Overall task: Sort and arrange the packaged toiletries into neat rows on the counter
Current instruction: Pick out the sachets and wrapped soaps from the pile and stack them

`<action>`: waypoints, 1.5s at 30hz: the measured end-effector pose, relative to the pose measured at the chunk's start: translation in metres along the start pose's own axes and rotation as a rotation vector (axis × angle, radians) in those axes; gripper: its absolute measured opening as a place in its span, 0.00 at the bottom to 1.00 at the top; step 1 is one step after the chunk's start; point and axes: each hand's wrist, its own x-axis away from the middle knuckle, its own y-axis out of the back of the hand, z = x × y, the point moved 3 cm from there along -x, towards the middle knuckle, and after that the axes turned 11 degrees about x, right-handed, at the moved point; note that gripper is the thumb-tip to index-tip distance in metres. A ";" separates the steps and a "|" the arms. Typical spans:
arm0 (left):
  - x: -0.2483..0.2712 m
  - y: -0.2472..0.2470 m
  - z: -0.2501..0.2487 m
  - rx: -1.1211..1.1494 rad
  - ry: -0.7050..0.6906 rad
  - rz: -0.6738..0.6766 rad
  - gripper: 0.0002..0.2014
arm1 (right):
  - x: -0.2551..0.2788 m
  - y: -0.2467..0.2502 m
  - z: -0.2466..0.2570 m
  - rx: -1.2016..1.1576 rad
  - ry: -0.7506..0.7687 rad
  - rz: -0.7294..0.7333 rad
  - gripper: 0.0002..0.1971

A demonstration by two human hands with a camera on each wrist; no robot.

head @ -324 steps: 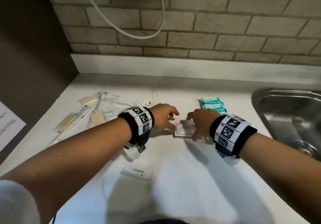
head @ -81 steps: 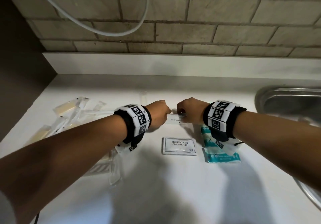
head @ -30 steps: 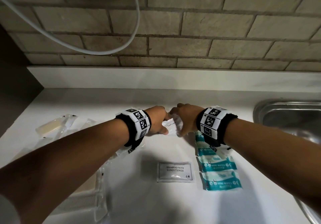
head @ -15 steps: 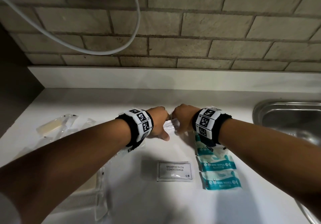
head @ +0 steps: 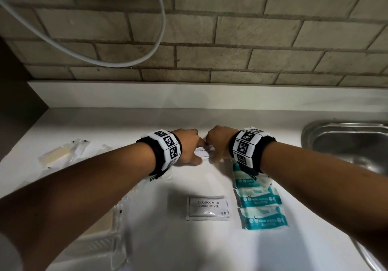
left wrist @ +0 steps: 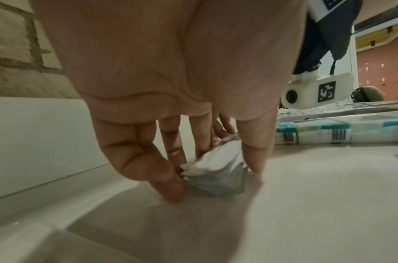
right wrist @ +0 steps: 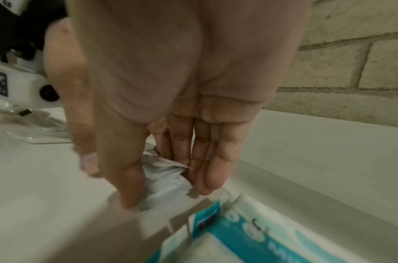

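Note:
A small white toothpaste sachet (head: 203, 152) lies on the white counter (head: 189, 245), behind the shampoo sachet (head: 207, 208). My left hand (head: 198, 152) pinches its left end between thumb and fingers, low against the counter. My right hand (head: 212, 153) pinches its right end the same way. The left wrist view shows the crumpled sachet (left wrist: 218, 170) between the left hand's thumb and fingers (left wrist: 170, 188). In the right wrist view the sachet (right wrist: 164, 181) sits between the right hand's thumb and fingers (right wrist: 207, 181). Three teal mini wipes packets (head: 259, 199) lie in a column to the right.
A steel sink (head: 346, 142) lies at the right. Clear packets (head: 63, 153) lie at the far left, and a packaged comb (head: 94, 247) lies under my left forearm. The white upstand (head: 189, 96) and brick wall close the back. Wipes (right wrist: 249, 240) lie just beside my right hand.
Both hands have lowered the toothpaste sachet from a tilted hold down to the counter, label facing up. The shampoo sachet and wipes have not moved.

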 end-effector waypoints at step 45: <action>-0.005 0.001 0.001 0.179 -0.021 -0.057 0.23 | -0.008 -0.009 0.002 -0.016 -0.053 0.011 0.18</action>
